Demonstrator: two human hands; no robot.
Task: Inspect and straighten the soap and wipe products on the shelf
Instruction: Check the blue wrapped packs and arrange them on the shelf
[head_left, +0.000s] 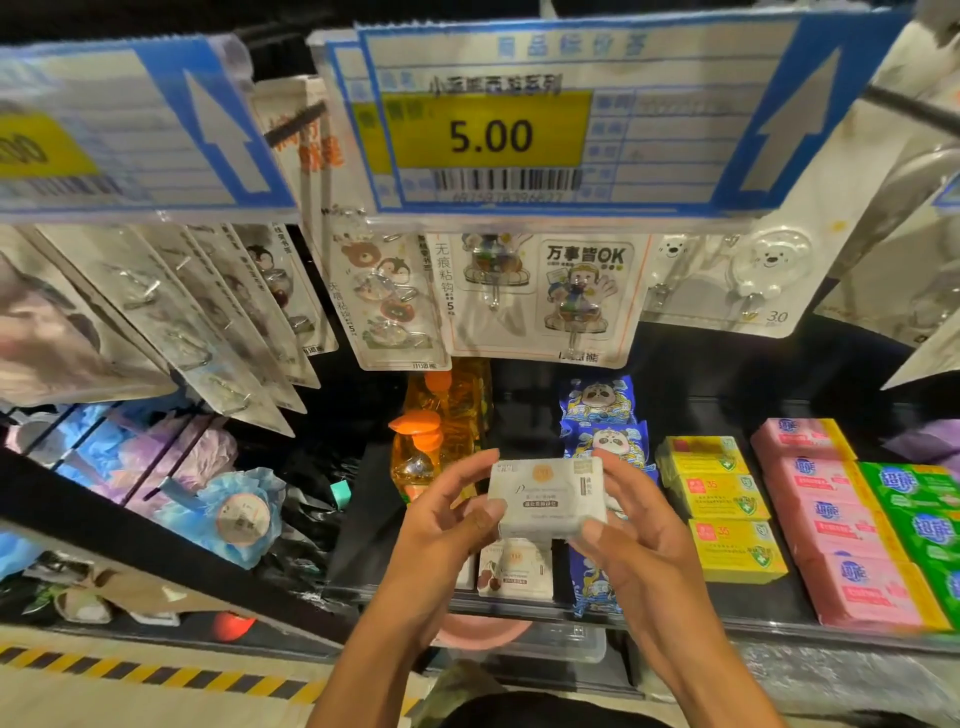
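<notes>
Both hands hold a small white pack (548, 496) just above the front edge of the shelf (748, 605), label facing up toward the camera. The left hand (447, 519) pinches its left end and the right hand (634, 530) its right end, with the thumbs on the front face and the fingers curled behind.

The pack looks light. Its wrapper seems smooth and may be a little slick, so taking it by the two short ends, as now, gives a sure hold and leaves the print readable. Whether it is a hard bar or a soft wipe bundle cannot be told, so a gentle squeeze is wiser.

Directly below, at the front edge, stands a cherry pack (514, 569), with a dark gap behind it that looks like the open slot. Room is narrow: orange bottles (431, 447) stand close to the left, and blue panda packs (605, 441) run just beside on the right. Beyond them are yellow boxes (722, 514) and pink bars (826, 519). Hook cards (540, 296) hang low over the back, so lifting high there risks brushing them.
</notes>
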